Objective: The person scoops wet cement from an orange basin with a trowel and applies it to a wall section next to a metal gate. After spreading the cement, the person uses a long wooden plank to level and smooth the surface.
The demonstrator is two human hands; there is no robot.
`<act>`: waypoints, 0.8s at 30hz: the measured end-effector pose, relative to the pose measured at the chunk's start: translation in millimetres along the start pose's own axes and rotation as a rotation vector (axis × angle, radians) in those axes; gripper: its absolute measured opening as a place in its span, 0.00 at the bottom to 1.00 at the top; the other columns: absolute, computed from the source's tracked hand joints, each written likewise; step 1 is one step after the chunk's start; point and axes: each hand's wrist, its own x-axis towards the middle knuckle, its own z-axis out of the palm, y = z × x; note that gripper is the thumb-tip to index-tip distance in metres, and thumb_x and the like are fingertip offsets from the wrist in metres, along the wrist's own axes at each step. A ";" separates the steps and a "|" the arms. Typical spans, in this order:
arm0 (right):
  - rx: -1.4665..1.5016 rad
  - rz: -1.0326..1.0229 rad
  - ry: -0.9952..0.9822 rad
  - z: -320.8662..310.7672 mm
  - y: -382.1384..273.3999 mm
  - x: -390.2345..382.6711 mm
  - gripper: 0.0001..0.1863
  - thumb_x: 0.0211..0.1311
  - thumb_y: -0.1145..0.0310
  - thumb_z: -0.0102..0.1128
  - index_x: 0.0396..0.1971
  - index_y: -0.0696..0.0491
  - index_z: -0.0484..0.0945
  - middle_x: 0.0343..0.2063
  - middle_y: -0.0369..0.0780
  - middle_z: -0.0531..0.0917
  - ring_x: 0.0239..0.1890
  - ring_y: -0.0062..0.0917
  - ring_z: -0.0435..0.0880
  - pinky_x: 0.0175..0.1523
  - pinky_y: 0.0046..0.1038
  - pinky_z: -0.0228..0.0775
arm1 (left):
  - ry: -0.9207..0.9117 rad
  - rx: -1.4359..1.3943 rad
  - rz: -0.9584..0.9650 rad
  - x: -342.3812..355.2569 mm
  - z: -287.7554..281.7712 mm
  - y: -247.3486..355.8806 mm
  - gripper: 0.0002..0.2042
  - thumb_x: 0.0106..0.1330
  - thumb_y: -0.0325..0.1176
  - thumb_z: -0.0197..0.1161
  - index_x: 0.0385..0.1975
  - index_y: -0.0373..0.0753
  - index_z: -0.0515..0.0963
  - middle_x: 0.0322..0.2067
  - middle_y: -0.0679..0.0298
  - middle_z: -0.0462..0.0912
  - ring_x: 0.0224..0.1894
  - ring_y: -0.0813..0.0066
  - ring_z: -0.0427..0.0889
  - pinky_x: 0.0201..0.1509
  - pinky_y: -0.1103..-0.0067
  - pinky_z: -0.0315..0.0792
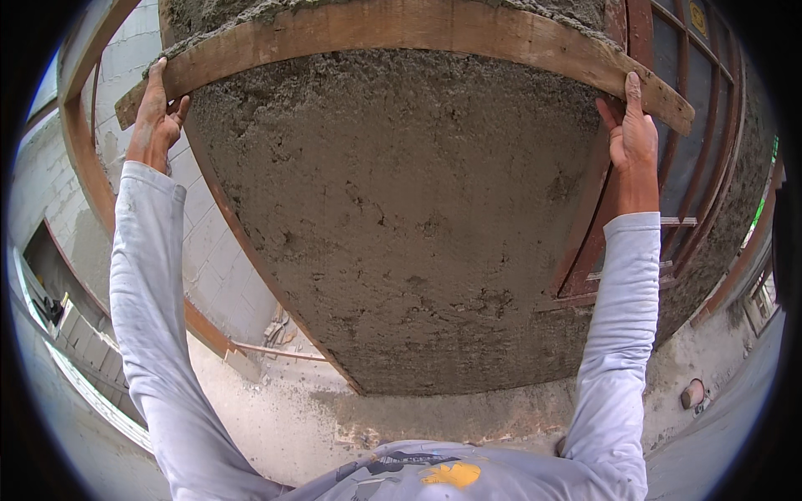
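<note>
Both arms reach up and forward to a long wooden board (401, 29) held crosswise against a wall of wet grey mortar (401, 200). My left hand (159, 117) grips the board near its left end, thumb on the front face and fingers beneath. Near the right end, my right hand (631, 129) holds it the same way, thumb up over the face. Fresh mortar sits along the board's upper edge. Below the board the mortar surface is fairly flat, with rough pits and ridges in places.
A thin wooden strip (259, 267) edges the mortar on the left. Red-brown window frames with glass (681, 75) stand at the right. Pale block wall (213, 242) shows at the left. A small bucket (692, 393) lies on the floor at lower right.
</note>
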 end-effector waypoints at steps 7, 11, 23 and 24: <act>-0.071 0.038 -0.012 -111.0 -34.4 -80.4 0.29 0.77 0.55 0.67 0.67 0.58 0.71 0.62 0.41 0.80 0.64 0.31 0.81 0.69 0.41 0.79 | 0.008 -0.027 -0.152 -185.9 -53.3 -96.6 0.35 0.66 0.67 0.71 0.60 0.45 0.75 0.49 0.62 0.75 0.44 0.76 0.77 0.36 0.82 0.80; -0.186 0.079 -0.013 -195.9 -68.5 -125.7 0.28 0.80 0.56 0.64 0.69 0.55 0.70 0.64 0.40 0.79 0.67 0.30 0.79 0.71 0.39 0.76 | 0.065 -0.103 -0.468 -326.2 -98.3 -188.3 0.34 0.66 0.66 0.72 0.59 0.45 0.74 0.46 0.65 0.76 0.43 0.77 0.76 0.36 0.80 0.78; -0.824 0.307 -0.167 -233.9 -86.5 -207.2 0.28 0.72 0.63 0.75 0.64 0.56 0.73 0.55 0.38 0.83 0.56 0.24 0.82 0.62 0.29 0.77 | 0.228 -0.217 -1.619 -705.9 -161.3 -499.6 0.57 0.65 0.76 0.63 0.84 0.45 0.47 0.81 0.51 0.51 0.69 0.42 0.75 0.58 0.61 0.85; -0.893 0.296 -0.192 -208.7 -66.0 -238.9 0.30 0.70 0.65 0.77 0.64 0.58 0.72 0.56 0.39 0.82 0.58 0.26 0.82 0.64 0.30 0.76 | 0.094 -0.113 -1.658 -713.7 -163.0 -488.1 0.59 0.65 0.77 0.61 0.85 0.45 0.43 0.82 0.50 0.45 0.71 0.37 0.72 0.61 0.58 0.84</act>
